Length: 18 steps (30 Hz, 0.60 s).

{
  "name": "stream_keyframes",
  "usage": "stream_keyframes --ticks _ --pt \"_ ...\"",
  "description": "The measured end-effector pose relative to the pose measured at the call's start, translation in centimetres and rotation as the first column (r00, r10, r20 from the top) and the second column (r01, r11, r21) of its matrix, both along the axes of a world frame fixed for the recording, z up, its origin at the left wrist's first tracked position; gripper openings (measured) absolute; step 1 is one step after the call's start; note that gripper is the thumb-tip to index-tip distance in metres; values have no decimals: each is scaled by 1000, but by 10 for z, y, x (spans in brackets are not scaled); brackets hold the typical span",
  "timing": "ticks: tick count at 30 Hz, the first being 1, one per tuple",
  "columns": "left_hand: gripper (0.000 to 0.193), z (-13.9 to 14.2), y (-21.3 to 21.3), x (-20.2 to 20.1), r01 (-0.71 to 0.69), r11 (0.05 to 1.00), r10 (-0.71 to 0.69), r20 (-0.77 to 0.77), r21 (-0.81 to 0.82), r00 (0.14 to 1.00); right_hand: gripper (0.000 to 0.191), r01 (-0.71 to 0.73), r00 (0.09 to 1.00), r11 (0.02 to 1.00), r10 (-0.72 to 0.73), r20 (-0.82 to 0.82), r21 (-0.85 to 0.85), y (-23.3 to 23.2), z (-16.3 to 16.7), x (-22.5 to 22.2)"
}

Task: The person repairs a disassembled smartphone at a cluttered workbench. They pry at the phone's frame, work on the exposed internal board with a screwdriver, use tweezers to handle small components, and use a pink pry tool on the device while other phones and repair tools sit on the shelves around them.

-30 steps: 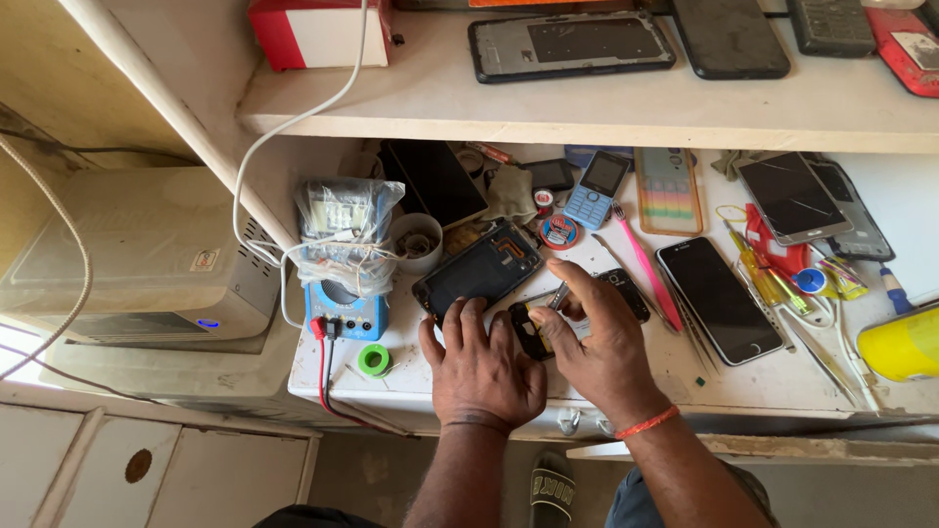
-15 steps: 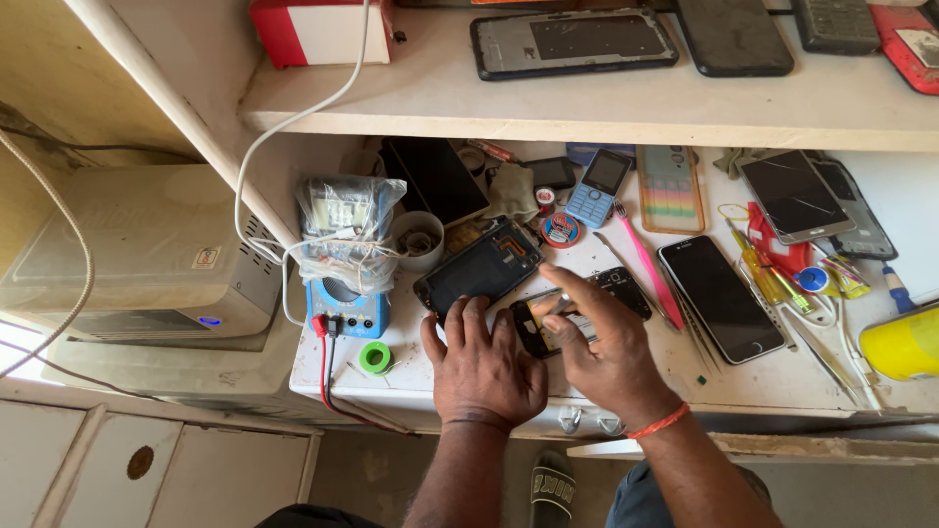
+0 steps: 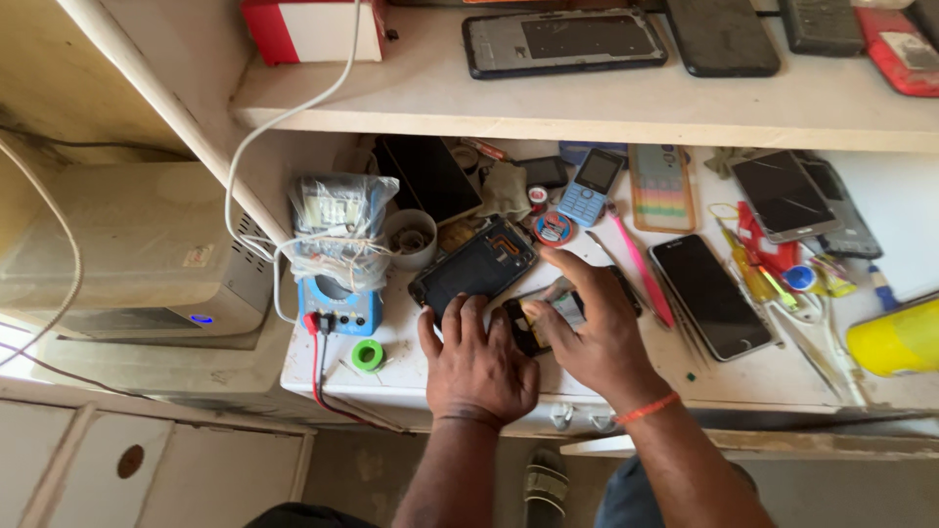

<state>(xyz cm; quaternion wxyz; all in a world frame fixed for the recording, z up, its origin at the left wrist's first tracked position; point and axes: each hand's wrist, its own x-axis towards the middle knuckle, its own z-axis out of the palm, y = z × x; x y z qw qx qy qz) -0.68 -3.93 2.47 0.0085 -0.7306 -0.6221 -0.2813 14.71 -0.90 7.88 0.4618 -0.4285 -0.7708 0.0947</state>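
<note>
My left hand [image 3: 476, 362] lies palm down on the white bench, its fingertips against the near edge of an opened black phone frame [image 3: 474, 265]. My right hand [image 3: 593, 332] rests beside it over a small dark phone [image 3: 529, 323]. The thumb and fingers of that hand pinch the phone's edges, and most of the phone is hidden under the hand. An orange band circles the right wrist.
A blue multimeter [image 3: 339, 298] with red and black leads sits at the left, a green tape roll [image 3: 368, 355] in front of it. A black smartphone [image 3: 711, 295], pink tool [image 3: 642, 266], screwdrivers and a yellow container [image 3: 897, 338] lie right. The shelf above [image 3: 587, 103] holds several phones.
Both hands stay on the phones; my right hand has shifted slightly over the small dark phone.
</note>
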Motion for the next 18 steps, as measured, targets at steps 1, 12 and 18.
stream_keyframes --ticks 1,12,18 --pt "54 0 1 1 9 1000 -9 -10 -7 1000 56 12 1000 1000 -12 10 -18 3 3 0" --pt "59 -1 0 1 -10 997 12 -30 73 999 63 -197 980 950 196 -27 -241 6 12 6" --pt "61 -1 0 -1 -16 999 17 -40 38 999 70 -76 994 995 81 78 -63 7 11 3"
